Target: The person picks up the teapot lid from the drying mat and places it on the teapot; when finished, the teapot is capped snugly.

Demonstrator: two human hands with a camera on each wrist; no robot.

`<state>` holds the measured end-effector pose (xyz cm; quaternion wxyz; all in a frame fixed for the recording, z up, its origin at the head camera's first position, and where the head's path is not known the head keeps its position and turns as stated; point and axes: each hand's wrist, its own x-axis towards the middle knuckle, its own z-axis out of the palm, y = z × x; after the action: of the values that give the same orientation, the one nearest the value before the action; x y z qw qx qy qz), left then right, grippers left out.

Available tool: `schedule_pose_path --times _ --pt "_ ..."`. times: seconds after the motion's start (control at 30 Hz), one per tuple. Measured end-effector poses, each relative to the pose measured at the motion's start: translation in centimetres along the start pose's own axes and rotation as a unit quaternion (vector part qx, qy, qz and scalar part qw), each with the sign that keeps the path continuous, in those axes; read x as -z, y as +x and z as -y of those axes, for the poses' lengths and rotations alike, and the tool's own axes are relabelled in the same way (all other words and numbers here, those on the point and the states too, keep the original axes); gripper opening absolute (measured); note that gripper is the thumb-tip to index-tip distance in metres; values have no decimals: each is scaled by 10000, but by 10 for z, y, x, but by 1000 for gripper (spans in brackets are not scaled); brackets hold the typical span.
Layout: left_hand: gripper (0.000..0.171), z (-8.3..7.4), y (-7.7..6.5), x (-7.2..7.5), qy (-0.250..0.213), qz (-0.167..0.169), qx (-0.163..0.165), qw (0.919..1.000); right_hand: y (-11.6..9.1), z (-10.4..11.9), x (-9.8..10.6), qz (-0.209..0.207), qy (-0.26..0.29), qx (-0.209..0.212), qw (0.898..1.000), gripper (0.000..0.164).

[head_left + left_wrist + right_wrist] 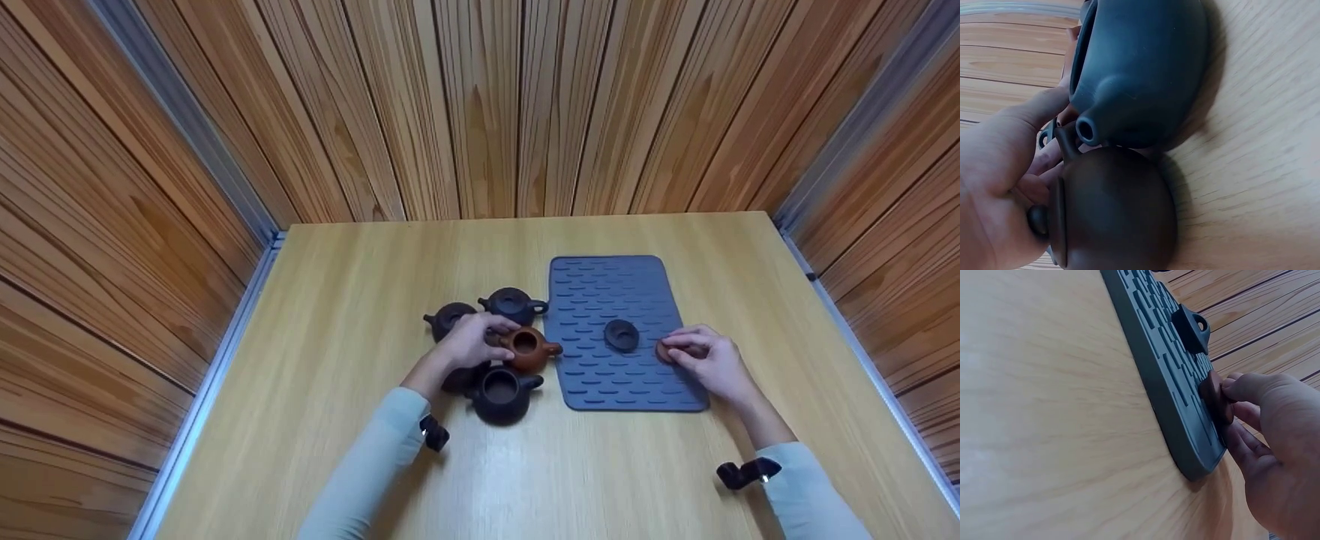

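Note:
My left hand (471, 341) holds the spout side of an open reddish-brown teapot (537, 361), thumb and fingers at either side; the exact grip is partly hidden. Under that palm stands a lidded dark brown teapot (1120, 208), its round knob close to the palm. Just beside it is an open black teapot (501, 409), spout toward my hand. At the right edge of the grey mat (607, 289), my right hand (709, 361) pinches a small reddish-brown lid (1216, 398) that touches or nearly touches the mat. A black lid (621, 336) lies on the mat, loop up.
Two more dark teapots, a left one (445, 318) and a farther one (512, 304), stand behind my left hand, close to the others. The wooden table (360, 300) is bounded by plank walls (487, 112) with metal rails along the sides.

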<state>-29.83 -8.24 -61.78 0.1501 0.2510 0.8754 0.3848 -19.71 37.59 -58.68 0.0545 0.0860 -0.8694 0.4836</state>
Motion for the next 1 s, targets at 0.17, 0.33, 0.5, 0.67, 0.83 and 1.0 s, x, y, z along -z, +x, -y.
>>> schedule_pose_path --times 0.17,0.33,0.5,0.67,0.83,1.0 --pt "51 -1 0 0 35 -24 3 10000 1 5 3 77 -75 -99 9999 18" --pt "50 3 0 -1 96 -77 -59 9999 3 11 5 224 -134 -174 9995 20" --pt "51 2 1 -1 103 -99 -103 9998 4 20 3 200 -41 -65 9998 19" --pt "49 -1 1 -1 162 -131 -218 9995 8 28 -2 195 71 139 9997 19" --pt "47 -2 -1 -1 170 -150 -337 9992 14 38 -9 229 251 275 9990 19" --pt "46 -1 -2 0 157 -162 -358 9991 22 47 -15 412 363 266 9981 20"
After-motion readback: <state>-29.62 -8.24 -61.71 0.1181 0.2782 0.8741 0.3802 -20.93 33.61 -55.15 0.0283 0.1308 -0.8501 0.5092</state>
